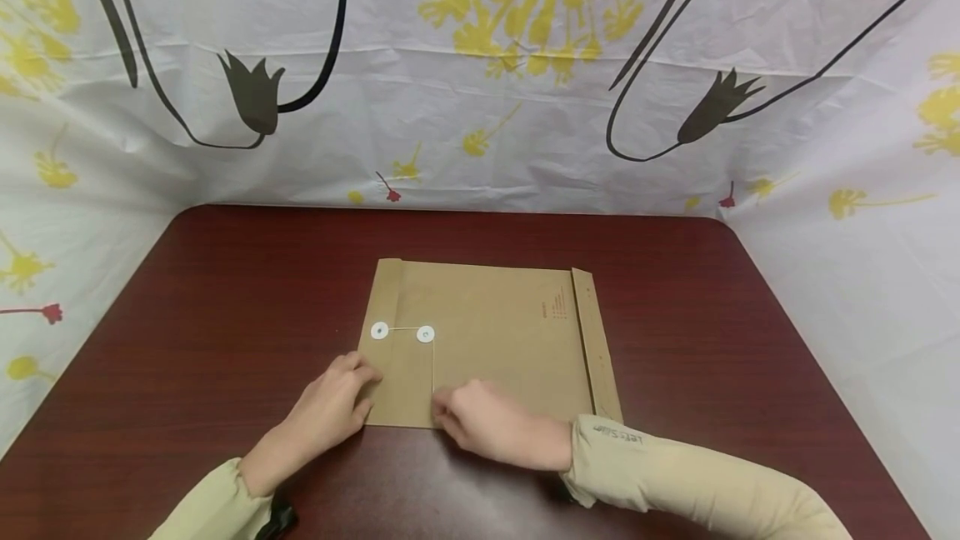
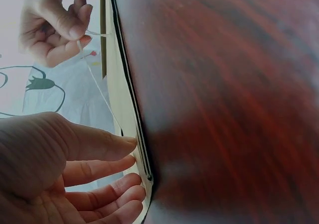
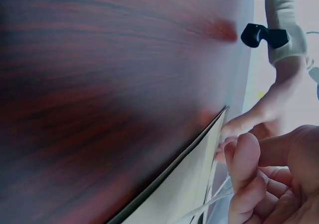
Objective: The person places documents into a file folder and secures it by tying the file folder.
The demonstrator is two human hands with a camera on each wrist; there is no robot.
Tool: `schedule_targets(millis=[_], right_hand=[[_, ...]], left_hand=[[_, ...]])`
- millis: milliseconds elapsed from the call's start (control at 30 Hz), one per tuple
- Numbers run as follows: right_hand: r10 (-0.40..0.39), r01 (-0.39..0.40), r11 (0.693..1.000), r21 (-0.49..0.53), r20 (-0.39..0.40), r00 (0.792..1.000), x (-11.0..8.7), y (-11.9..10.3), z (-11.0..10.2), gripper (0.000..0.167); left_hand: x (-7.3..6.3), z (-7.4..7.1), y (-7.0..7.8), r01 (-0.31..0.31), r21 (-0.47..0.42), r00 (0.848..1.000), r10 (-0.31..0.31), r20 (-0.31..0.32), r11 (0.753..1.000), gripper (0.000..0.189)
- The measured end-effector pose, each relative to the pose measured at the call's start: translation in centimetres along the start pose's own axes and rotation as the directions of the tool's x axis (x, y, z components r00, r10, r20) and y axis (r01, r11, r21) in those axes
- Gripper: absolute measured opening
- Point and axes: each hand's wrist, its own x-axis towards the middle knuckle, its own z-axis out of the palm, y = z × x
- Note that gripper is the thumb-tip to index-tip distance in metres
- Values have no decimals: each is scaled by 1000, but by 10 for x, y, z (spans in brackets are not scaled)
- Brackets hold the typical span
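Observation:
A brown kraft paper envelope (image 1: 487, 307) lies flat on the table, its flap on the left side. Two white button discs are on it: one disc (image 1: 379, 330) on the flap and another disc (image 1: 425, 334) on the body, with string stretched between them. From the second disc a thin white string (image 1: 432, 365) runs toward me to my right hand (image 1: 498, 423). Thumb and forefinger pinch this string (image 2: 101, 90) just above the envelope's near edge. My left hand (image 1: 330, 398) rests at the near left corner, its fingertips (image 2: 130, 140) touching the flap, fingers nearly straight.
The dark red wooden table (image 1: 262, 298) extends around the envelope. A white curtain (image 1: 525, 148) with yellow and grey flower prints hangs behind and at both sides. At the envelope's right end a folded strip (image 1: 597, 348) stands slightly raised. A black device (image 1: 277, 517) sits at my left wrist.

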Motion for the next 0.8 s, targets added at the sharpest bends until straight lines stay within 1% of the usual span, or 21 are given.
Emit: schedule_targets(millis=[200,400,600,667,800], right_hand=[[-26,27,999,-47,18,999,12,-12,1,8],[-67,68,996,-53,8,998,23,-16,5,9],[-93,95,992,-82,29,995,35,-20,7,13],[-105,107,992,-69,30,994,39,-20,7,16],[-110,110,994,1,16,994,47,-20,7,17]], left_hand=[[1,-1,0,10,7,1000,-10,-4,1000,23],[1,-1,0,16,2,1000,-16,-6,1000,22],[0,0,-1,13,-8,1000,-13,-21,1000,22],[0,0,-1,11,-11,1000,-11,-29,1000,22],[-1,0,-2,0,-17,999,-1,-37,1000,22]])
